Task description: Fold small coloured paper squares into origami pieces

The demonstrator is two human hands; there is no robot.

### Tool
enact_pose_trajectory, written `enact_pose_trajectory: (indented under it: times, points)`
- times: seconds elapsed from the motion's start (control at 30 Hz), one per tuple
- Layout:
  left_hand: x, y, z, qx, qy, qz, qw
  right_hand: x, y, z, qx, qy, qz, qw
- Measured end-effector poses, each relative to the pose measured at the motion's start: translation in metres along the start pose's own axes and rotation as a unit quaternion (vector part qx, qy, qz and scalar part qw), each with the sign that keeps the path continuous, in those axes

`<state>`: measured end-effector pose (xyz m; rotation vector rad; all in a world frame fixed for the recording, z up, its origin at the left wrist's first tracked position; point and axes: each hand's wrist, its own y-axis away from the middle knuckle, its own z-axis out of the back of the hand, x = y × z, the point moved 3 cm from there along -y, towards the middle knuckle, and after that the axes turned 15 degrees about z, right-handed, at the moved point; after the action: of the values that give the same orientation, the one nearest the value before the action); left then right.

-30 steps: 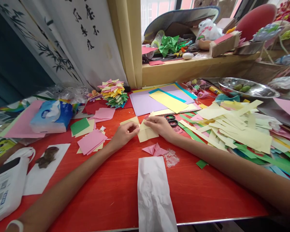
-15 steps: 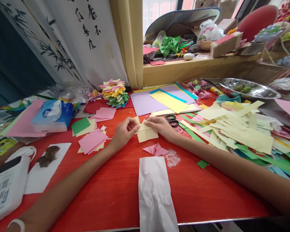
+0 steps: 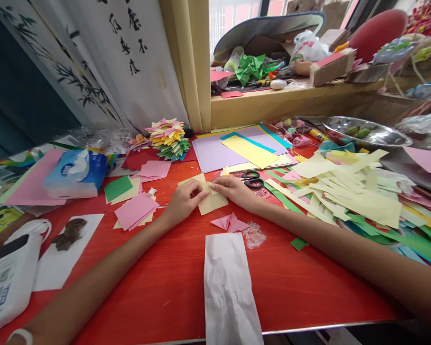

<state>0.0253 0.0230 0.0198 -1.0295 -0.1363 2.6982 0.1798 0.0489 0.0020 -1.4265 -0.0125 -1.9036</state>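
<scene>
Both hands meet over a pale yellow sheet of paper [image 3: 213, 204] at the middle of the red table. My left hand [image 3: 185, 199] pinches the sheet's left side between thumb and fingers. From the other side, the fingers of my right hand [image 3: 234, 190] close on its upper right part. Some of the sheet is hidden by the fingers, so its exact folds cannot be made out. Just below lies a folded pink paper piece [image 3: 230, 223], beside a small heap of clear bits [image 3: 254, 235]. Black-handled scissors [image 3: 253, 179] rest to the right of my right hand.
A crumpled white paper [image 3: 230, 282] hangs over the front edge. Pink squares [image 3: 136, 210] and a tissue pack [image 3: 76, 173] lie left. Many paper strips [image 3: 352, 191] cover the right side. A folded-paper stack [image 3: 168, 139] and purple sheets [image 3: 215, 153] stand at the back.
The pale yellow paper has turned and shifted slightly left, with more of it showing beyond my left hand. Both hands keep their pinch on it. The whole view has drifted a little.
</scene>
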Motion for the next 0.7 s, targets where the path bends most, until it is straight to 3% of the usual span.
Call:
enact_pose_trajectory:
  times: [0.2, 0.43, 0.7]
  points:
    - [0.0045, -0.0026, -0.0031, 0.039, 0.032, 0.025, 0.998, 0.0021, -0.0007, -0.0021, 0.035, 0.028, 0.006, 0.999]
    - [0.0032, -0.0020, -0.0009, 0.034, 0.061, 0.017, 0.997, 0.0090, -0.0014, -0.0044, 0.066, 0.063, 0.023, 0.996]
    - [0.0070, -0.0004, 0.0042, 0.015, 0.163, 0.101, 0.981, 0.0016, -0.0003, -0.0008, 0.028, -0.002, -0.025, 0.999]
